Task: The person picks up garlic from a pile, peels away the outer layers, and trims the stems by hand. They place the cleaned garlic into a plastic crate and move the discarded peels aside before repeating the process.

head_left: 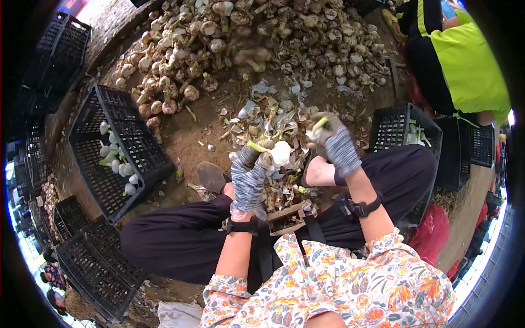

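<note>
My left hand (250, 175), in a grey knitted glove, is closed on a peeled white garlic bulb (281, 153) with a short green stem, held above the ground between my legs. My right hand (334, 143), gloved the same way, is raised just right of the bulb, apart from it. Its fingers are bent around a pale green piece (321, 123), perhaps a stem, and are partly blurred. Below both hands lie scattered garlic skins (268, 117). A large heap of unpeeled garlic (219, 33) rises beyond them.
A black crate (153, 147) with peeled bulbs stands at the left, another crate (391, 128) by my right knee. A person in a bright yellow top (467, 65) sits at the upper right. Stacked crates (101, 262) stand lower left, a red net bag (432, 235) right.
</note>
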A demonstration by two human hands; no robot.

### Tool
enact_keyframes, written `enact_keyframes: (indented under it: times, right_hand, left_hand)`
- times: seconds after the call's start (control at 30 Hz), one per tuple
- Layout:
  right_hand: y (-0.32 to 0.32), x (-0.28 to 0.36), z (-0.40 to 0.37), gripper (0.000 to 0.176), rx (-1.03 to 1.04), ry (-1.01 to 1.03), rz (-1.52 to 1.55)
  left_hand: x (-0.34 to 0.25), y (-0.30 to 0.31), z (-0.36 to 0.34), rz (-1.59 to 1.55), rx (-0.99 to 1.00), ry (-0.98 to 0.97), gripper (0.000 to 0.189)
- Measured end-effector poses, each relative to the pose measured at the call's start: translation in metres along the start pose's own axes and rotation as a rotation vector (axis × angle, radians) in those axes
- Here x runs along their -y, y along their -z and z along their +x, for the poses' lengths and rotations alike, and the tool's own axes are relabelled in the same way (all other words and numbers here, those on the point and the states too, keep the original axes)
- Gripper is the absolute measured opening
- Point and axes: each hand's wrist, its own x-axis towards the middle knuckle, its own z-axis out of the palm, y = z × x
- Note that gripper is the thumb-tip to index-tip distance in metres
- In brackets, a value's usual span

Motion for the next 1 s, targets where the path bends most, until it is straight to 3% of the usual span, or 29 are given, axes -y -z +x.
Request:
enact_keyframes:
  times: [0.07,0.13,0.2,0.27,0.33,0.47,0.53,0.57,0.6,0.67,0.7,0.8,0.83,0.87,0.93,0.97,1.0]
  right_hand:
    - [0.000,-0.017,0.003,0.020,0.089,0.491,-0.818]
    - [-0.002,-0.025,0.003,0.024,0.142,0.551,-0.789]
    - [-0.025,-0.019,-0.008,0.026,0.132,0.353,-0.776]
    - [-0.022,-0.022,-0.003,0.028,0.201,0.436,-1.131]
    - [-0.021,-0.020,-0.002,0.029,0.227,0.042,-0.851]
    - [-0.014,-0.001,-0.011,0.032,0.405,0.142,-0.797]
    - [-0.019,0.008,-0.023,0.034,0.329,-0.050,-0.494]
    - [-0.021,0.010,-0.024,0.034,0.304,-0.063,-0.487]
    - [-0.019,0.006,-0.023,0.034,0.305,-0.059,-0.490]
    - [-0.016,-0.014,-0.019,0.030,0.282,0.447,-0.888]
    - [-0.019,-0.022,-0.019,0.028,0.209,0.571,-1.027]
    - [-0.025,-0.020,-0.021,0.024,0.170,0.413,-0.780]
    - [-0.026,-0.015,-0.016,0.019,0.072,0.437,-0.830]
    - [-0.020,-0.016,-0.011,0.019,0.074,0.438,-0.829]
    - [0.008,-0.020,-0.002,0.013,0.190,0.161,-0.900]
    - [0.014,-0.014,-0.005,0.016,0.482,0.254,-1.123]
    - [0.015,-0.014,-0.010,0.016,0.488,0.255,-1.123]
  left_hand:
    - [0.003,0.001,0.001,0.022,-0.001,0.028,0.024]
    - [0.006,-0.002,0.003,0.100,0.045,-0.161,0.024]
    - [0.001,-0.005,0.000,0.156,0.041,-0.168,0.024]
    - [-0.002,-0.006,-0.001,0.322,0.079,-0.253,0.023]
    - [-0.001,-0.005,-0.004,0.272,0.079,-0.215,0.024]
    - [0.000,-0.004,-0.004,0.261,0.104,-0.177,0.022]
    - [-0.003,-0.003,-0.002,0.221,0.058,-0.165,0.022]
    - [-0.002,-0.003,-0.001,0.203,0.055,-0.174,0.022]
    - [-0.001,-0.004,-0.001,0.201,0.057,-0.179,0.022]
    - [0.000,-0.007,-0.003,0.243,0.039,-0.215,0.022]
    - [-0.002,-0.010,-0.004,0.326,0.034,-0.275,0.019]
    - [0.002,0.000,0.001,0.499,0.107,-0.414,0.017]
    - [0.000,-0.002,0.001,0.302,0.076,-0.348,0.020]
    - [0.000,-0.001,-0.001,0.303,0.075,-0.350,0.020]
    - [0.001,0.004,-0.002,-0.123,0.036,-0.032,0.031]
    - [0.003,0.007,-0.001,-0.335,0.015,0.127,0.036]
    - [0.005,0.009,0.000,-0.334,0.011,0.123,0.036]
